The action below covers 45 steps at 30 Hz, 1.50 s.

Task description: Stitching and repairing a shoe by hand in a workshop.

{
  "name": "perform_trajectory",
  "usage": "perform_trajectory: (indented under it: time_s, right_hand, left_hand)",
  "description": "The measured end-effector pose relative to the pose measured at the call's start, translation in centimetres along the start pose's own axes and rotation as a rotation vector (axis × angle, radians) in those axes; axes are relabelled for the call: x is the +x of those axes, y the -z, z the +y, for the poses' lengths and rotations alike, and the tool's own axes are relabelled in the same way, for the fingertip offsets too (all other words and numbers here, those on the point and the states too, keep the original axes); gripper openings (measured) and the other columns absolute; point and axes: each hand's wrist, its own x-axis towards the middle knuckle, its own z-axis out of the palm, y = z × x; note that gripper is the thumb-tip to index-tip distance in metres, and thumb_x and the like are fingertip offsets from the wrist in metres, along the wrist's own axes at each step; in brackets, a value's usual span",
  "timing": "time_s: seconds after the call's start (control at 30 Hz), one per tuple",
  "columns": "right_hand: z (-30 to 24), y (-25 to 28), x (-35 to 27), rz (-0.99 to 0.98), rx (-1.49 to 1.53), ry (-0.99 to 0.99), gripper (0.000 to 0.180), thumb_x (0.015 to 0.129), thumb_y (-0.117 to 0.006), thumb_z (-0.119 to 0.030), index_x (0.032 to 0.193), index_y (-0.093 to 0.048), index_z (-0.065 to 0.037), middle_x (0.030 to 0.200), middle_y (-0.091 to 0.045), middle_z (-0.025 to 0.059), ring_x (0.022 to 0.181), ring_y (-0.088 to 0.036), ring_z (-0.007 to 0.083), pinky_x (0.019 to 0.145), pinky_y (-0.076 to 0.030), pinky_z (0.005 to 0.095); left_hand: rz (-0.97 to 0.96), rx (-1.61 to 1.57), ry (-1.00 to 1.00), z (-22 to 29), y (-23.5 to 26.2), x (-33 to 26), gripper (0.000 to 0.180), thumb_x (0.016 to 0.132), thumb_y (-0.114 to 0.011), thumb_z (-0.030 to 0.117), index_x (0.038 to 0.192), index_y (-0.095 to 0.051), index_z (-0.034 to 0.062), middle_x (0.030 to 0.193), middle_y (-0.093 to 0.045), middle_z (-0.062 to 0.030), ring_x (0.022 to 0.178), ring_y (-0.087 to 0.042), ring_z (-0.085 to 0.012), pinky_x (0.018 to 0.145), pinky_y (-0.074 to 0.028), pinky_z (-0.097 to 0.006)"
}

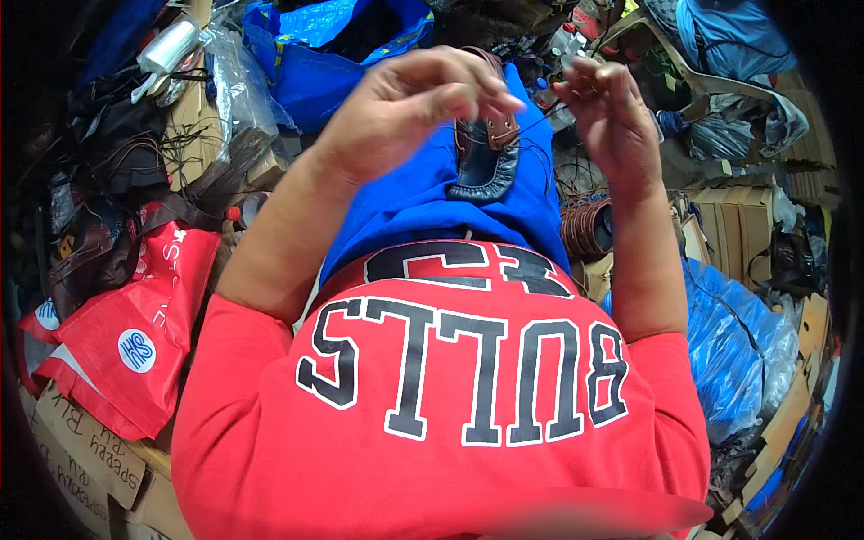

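A boat shoe (486,171) in dark and brown leather, with a gathered toe seam and eyelets, rests on my lap over blue cloth. Above its left side I hold my left hand (418,103) raised, fingers curled and partly covering the shoe's far end. Whether anything small sits in those fingers is hidden. My right hand (616,117) is up to the right, apart from the shoe, its fingers bent toward the thumb. A thin dark thread (543,117) runs between the shoe and the right fingers; its end at the hand is hard to make out.
A blue bag (333,67) stands open beyond my left hand. Red bags (148,324) and cardboard (90,450) lie at the left. Brown rolled strips (587,228) sit right of my lap, near blue plastic (733,342). Cluttered small items (567,45) fill the far side.
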Motion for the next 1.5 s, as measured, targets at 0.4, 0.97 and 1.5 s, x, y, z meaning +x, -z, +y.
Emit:
perform_trajectory:
  time_s: [0.4,0.97,1.5]
  right_hand:
    - [-6.9,14.6,-10.0,0.143,-1.840,-0.484,0.030,0.086,-0.062,-0.033,0.084,-0.065,-0.003,0.068,-0.061,0.0101,0.062,-0.056,0.0190,0.061,-0.044,0.0328]
    - [-8.5,31.8,-20.0,1.089,-0.812,-0.541,0.048,0.096,-0.042,-0.043,0.125,-0.054,-0.007,0.079,-0.063,0.0033,0.065,-0.053,0.0098,0.056,-0.039,0.0231]
    - [-6.3,25.6,-6.4,0.434,-1.469,-0.351,0.049,0.080,-0.068,-0.032,0.117,-0.059,-0.001,0.088,-0.067,0.0156,0.080,-0.064,0.0204,0.075,-0.048,0.0310]
  left_hand:
    - [0.255,1.739,0.676,6.6,13.4,-9.8,0.035,0.080,-0.067,0.034,0.078,-0.062,0.0002,0.075,-0.060,-0.0175,0.070,-0.058,-0.0334,0.064,-0.044,-0.040]
    - [0.912,0.750,0.118,16.4,18.8,-11.8,0.051,0.089,-0.051,0.006,0.138,-0.038,0.0037,0.128,-0.051,-0.0163,0.109,-0.057,-0.0233,0.092,-0.045,-0.033]
    - [0.725,1.264,-0.060,7.4,15.6,-2.1,0.038,0.072,-0.074,0.019,0.105,-0.062,0.0019,0.107,-0.061,-0.0114,0.097,-0.058,-0.0232,0.087,-0.045,-0.032]
